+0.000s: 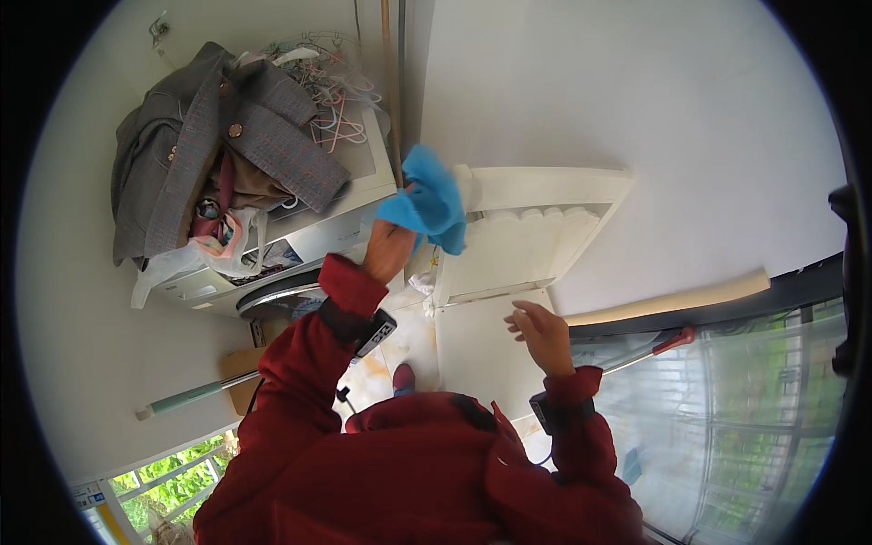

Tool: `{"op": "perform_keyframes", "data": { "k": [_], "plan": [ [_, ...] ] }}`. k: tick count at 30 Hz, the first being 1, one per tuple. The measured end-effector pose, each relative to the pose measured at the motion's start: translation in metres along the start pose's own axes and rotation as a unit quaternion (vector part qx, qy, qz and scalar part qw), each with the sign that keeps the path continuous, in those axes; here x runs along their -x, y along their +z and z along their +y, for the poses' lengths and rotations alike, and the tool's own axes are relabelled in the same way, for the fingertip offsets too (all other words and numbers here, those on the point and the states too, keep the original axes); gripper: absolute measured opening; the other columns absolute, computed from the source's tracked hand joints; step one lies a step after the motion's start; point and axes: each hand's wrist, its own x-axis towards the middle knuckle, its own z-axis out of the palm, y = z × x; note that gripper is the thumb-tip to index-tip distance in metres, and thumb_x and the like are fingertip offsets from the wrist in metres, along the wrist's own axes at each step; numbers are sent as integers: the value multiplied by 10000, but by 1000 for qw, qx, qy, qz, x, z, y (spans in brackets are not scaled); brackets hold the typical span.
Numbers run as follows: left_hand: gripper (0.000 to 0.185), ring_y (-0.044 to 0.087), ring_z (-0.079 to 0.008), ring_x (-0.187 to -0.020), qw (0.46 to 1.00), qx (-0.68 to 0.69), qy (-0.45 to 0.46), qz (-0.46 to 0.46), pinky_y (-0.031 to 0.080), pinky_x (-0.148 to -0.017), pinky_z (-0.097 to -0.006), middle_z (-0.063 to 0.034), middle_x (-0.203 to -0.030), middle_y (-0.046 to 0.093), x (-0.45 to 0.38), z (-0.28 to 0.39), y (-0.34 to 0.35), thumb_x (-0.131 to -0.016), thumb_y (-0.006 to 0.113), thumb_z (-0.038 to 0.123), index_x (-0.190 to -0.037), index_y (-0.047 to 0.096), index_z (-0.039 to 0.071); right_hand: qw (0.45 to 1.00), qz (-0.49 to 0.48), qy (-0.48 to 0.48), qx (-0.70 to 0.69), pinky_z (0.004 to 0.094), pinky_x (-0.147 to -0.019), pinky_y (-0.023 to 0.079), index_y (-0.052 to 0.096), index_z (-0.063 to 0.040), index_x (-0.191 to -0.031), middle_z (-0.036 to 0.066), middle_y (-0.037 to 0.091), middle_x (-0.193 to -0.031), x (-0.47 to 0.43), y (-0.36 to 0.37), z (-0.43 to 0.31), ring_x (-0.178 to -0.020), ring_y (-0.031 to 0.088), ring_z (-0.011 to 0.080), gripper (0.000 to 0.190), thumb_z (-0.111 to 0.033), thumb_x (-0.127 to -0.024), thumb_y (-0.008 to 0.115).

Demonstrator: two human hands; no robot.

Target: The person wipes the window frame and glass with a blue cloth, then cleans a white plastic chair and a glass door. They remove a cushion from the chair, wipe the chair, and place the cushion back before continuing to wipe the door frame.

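Observation:
My left hand [392, 246] grips a blue cloth [434, 201], which bunches up above and around the fingers. It is raised between a front-loading washing machine [334, 235] and a white piece of furniture [507, 262] with an upright back and a low flat top. Over that flat top [487, 354] hovers my right hand [543, 338], holding nothing, its fingers loosely bent and apart. A grey checked jacket [177, 143] with brass-coloured buttons lies heaped on the machine, left of the cloth.
Tangled clothes hangers [337, 122] and a plastic bag [177, 266] share the machine's top. A wooden pole [392, 88] stands behind it. At left a teal-handled pole [187, 398] crosses a cardboard box [245, 388]. A red-gripped rod [671, 340] leans by the right window [749, 409].

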Motion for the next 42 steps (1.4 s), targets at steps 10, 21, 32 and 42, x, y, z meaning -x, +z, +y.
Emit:
{"op": "perform_keyframes", "data": {
  "k": [10,21,32,42],
  "plan": [
    [258,614,-360,-680,915,-397,65,-15,488,-628,-403,-181,-778,653,-103,6,62,-866,606,288,-834,685,44,990,29,123,69,271,-605,556,629,-7,-1107,126,711,-850,69,-22,72,-728,701,173,268,-169,-895,605],
    [381,538,-311,-499,914,-362,150,105,433,-510,-370,-197,-596,570,-85,-9,60,-863,644,346,-762,626,-22,985,10,71,157,305,-604,555,640,-10,-1052,159,688,-771,97,-21,93,-681,703,214,223,-132,-865,644],
    [283,607,-397,-649,930,-328,116,116,480,-585,-436,-210,-698,619,-72,-11,53,-840,635,313,-828,677,34,983,11,61,173,308,-599,543,637,-7,-1046,169,682,-765,122,-31,116,-660,696,224,215,-127,-868,631],
    [323,612,-160,-617,934,-327,125,77,497,-634,-302,-79,-714,677,-32,-11,26,-742,787,341,-880,708,60,984,7,65,167,323,-610,536,626,-9,-1051,168,680,-771,157,-53,138,-672,691,231,222,-137,-869,628]
  ]
}}
